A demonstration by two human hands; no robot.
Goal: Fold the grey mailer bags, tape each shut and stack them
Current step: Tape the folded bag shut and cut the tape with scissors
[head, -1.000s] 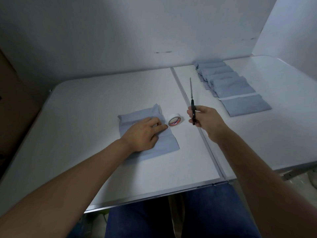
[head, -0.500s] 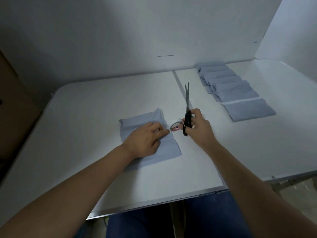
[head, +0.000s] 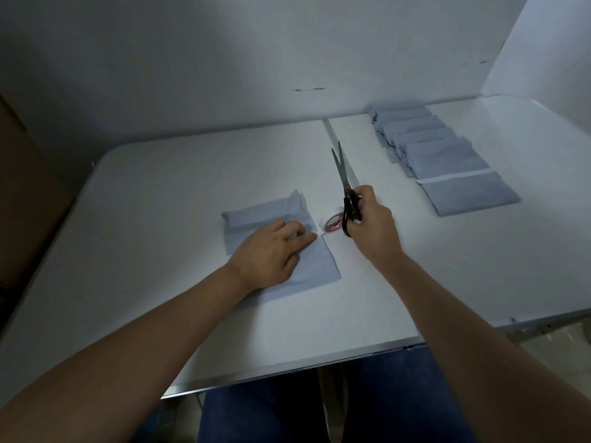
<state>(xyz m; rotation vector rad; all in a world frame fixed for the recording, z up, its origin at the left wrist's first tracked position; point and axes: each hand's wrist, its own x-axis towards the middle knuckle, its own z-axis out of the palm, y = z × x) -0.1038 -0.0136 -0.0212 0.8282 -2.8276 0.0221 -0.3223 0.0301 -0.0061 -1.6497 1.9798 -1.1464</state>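
Progress check: a row of folded grey mailer bags [head: 444, 151] sits overlapped on the far right of the bench [head: 160, 187], approx six or seven, hard to count at the back. The nearest one shows a white tape strip along its top edge, so that batch looks folded and taped, though laid out in a shingled line, not a true stack yet.

One bag in work: current mailer bag [head: 281, 241] lies folded at bench centre, left of the seam. L hand [head: 271, 247] presses flat on it, fingers straight, tips at the bag's right edge where a short white strip runs to the tape roll [head: 332, 222] just beside it. R hand [head: 371, 225] has its grip curled through the scissors [head: 347, 193] handles, blades pointing up and away, slightly parted.

My read: tape is pulled across the fold, cut is next. After that, press the strip down, move the bag over w/ the others, then stack. No unfolded bags visible.

Vs a sec ago: scissors were held right of the seam w/ blades closed; now R hand has swung in to just beside the roll and the blades have opened. L hand hasn't budged, bag hasn't shifted.
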